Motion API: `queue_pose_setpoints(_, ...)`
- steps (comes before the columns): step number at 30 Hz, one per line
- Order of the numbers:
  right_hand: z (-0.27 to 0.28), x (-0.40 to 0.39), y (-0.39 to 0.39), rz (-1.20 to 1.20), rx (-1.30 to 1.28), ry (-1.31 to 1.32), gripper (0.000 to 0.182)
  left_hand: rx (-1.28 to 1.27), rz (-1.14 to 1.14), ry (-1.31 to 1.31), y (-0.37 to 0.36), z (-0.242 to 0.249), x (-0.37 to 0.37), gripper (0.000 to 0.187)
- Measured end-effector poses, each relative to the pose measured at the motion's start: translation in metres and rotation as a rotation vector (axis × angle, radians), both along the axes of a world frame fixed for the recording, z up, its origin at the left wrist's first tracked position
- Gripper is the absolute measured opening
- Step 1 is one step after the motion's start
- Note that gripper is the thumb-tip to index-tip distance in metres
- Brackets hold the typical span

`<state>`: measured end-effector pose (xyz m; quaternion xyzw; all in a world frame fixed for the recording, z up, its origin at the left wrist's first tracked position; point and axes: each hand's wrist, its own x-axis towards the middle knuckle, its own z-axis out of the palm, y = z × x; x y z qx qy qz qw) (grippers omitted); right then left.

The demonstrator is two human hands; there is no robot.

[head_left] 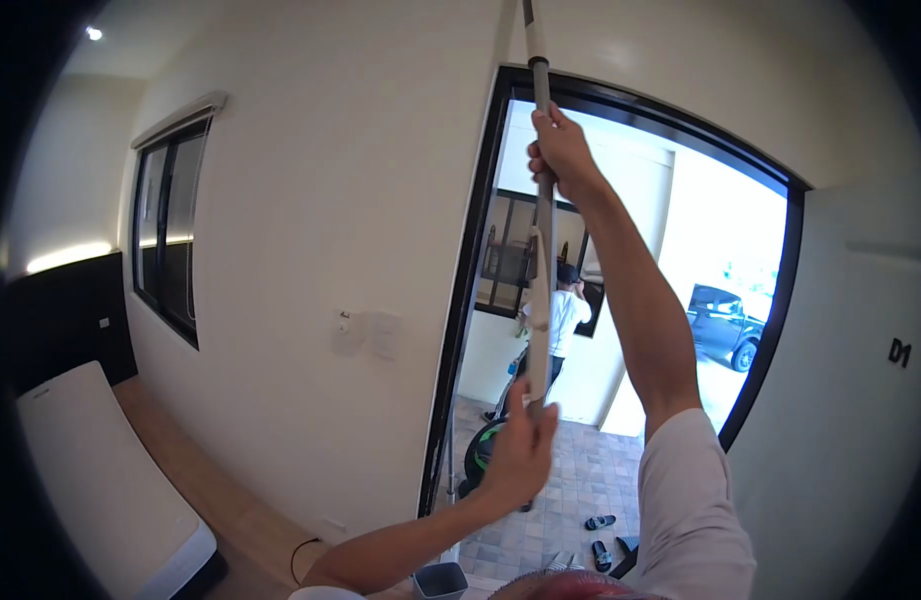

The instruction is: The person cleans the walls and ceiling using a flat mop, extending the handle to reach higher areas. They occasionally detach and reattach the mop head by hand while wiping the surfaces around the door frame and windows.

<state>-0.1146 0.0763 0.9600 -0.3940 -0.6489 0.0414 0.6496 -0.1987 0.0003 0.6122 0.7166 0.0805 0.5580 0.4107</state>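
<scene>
A long grey and white pole (pixel 540 215) stands nearly upright before me, its top running out of view above the dark door frame. High up, the fingers of my right hand (pixel 565 155) are wrapped round its grey part. Lower down, my left hand (pixel 520 450) is at the pole's lower section, with thumb and fingers around it. Part of the lower end is hidden behind that hand.
Through the open doorway (pixel 495 110) a person in a white top (pixel 563 320) stands by a window. Slippers (pixel 600 522) lie on the tiles, and a dark car (pixel 720 325) is outside. A bin (pixel 440 580) stands low; a mattress (pixel 100 470) is at left.
</scene>
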Motion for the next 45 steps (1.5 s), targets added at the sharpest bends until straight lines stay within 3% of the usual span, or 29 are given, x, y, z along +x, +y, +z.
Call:
queue_pose_setpoints(1, -0.004, -0.009, 0.009, 0.211, -0.071, 0.108, 0.020, 0.038, 0.172, -0.008, -0.002, -0.001, -0.020, 0.055)
queue_pose_setpoints(2, -0.009, -0.022, 0.017, 0.302, -0.085, 0.160, 0.017, -0.060, 0.163, -0.015, -0.006, 0.000, -0.037, 0.057)
queue_pose_setpoints(3, -0.014, -0.034, 0.023, 0.394, -0.100, 0.215, 0.015, 0.038, 0.235, -0.052, -0.001, -0.004, -0.045, 0.059)
queue_pose_setpoints(5, -0.010, -0.037, 0.033, 0.459, -0.158, 0.295, 0.019, -0.132, 0.048, 0.011, 0.001, -0.002, -0.065, 0.061)
queue_pose_setpoints(7, 0.004, -0.025, 0.046, 1.006, -0.183, 0.261, 0.023, -0.198, -0.306, -0.062, -0.013, 0.012, -0.081, 0.064)
queue_pose_setpoints(9, 0.015, -0.033, 0.054, 1.091, -0.154, 0.264, 0.027, -0.143, -0.249, -0.031, -0.007, 0.027, -0.089, 0.068)
queue_pose_setpoints(11, 0.029, -0.033, 0.072, 1.119, -0.168, 0.307, 0.028, 0.110, 0.244, 0.041, 0.009, 0.039, -0.090, 0.070)
queue_pose_setpoints(13, 0.036, -0.048, 0.073, 1.021, -0.154, 0.297, 0.030, 0.188, 0.296, -0.015, 0.032, 0.043, -0.090, 0.071)
queue_pose_setpoints(15, 0.024, -0.072, 0.058, 0.298, -0.113, 0.269, 0.033, 0.111, 0.246, 0.000, 0.043, 0.044, -0.084, 0.070)
queue_pose_setpoints(16, 0.007, -0.073, 0.052, 0.135, -0.086, 0.082, 0.039, 0.225, 0.212, -0.162, 0.046, 0.044, -0.076, 0.070)
queue_pose_setpoints(20, -0.084, -0.057, 0.001, -0.189, -0.072, -0.003, 0.062, 0.129, 0.085, -0.109, 0.052, 0.057, -0.081, 0.068)
queue_pose_setpoints(23, -0.127, -0.039, -0.030, -0.209, -0.215, -0.088, 0.066, 0.080, -0.077, -0.186, 0.058, 0.055, -0.081, 0.068)
queue_pose_setpoints(26, -0.134, -0.032, -0.050, -0.057, -0.224, -0.071, 0.069, -0.040, -0.246, -0.230, 0.047, 0.051, -0.107, 0.067)
queue_pose_setpoints(30, -0.111, -0.046, -0.072, -0.085, -0.179, -0.222, 0.073, -0.063, -0.178, -0.210, 0.045, 0.025, -0.154, 0.066)
queue_pose_setpoints(32, -0.111, -0.073, -0.060, -0.189, -0.280, -0.197, 0.082, 0.081, 0.207, -0.108, 0.032, 0.002, -0.144, 0.067)
queue_pose_setpoints(33, -0.117, -0.088, -0.047, -0.182, -0.272, -0.146, 0.085, 0.094, 0.273, -0.054, 0.018, -0.010, -0.135, 0.068)
queue_pose_setpoints(35, -0.128, -0.122, -0.030, -0.063, -0.383, -0.048, 0.067, 0.138, 0.285, -0.106, 0.004, -0.044, -0.106, 0.071)
queue_pose_setpoints(37, -0.153, -0.114, 0.016, -0.088, -0.352, 0.154, 0.047, 0.109, 0.298, -0.112, 0.006, -0.080, -0.084, 0.071)
queue_pose_setpoints(38, -0.172, -0.121, 0.019, -0.035, -0.208, 0.267, 0.039, 0.082, 0.311, -0.119, 0.011, -0.099, -0.076, 0.070)
queue_pose_setpoints(39, -0.194, -0.122, 0.026, -0.081, -0.126, 0.262, 0.039, 0.073, 0.326, -0.127, 0.023, -0.125, -0.073, 0.070)
queue_pose_setpoints(41, -0.229, -0.121, 0.023, -0.058, -0.213, 0.352, 0.042, 0.045, 0.112, 0.167, 0.051, -0.166, -0.083, 0.059)
queue_pose_setpoints(43, -0.283, -0.114, 0.031, -0.092, -0.246, 0.358, 0.043, 0.225, 0.382, 0.240, 0.085, -0.147, -0.137, 0.036)
queue_pose_setpoints(44, -0.313, -0.114, 0.035, -0.096, -0.276, 0.379, 0.041, 0.330, 0.523, -0.077, 0.118, -0.139, -0.150, 0.023)
queue_pose_setpoints(45, -0.341, -0.122, 0.035, -0.197, -0.363, 0.396, 0.040, 0.211, 0.636, -0.072, 0.129, -0.102, -0.183, 0.023)
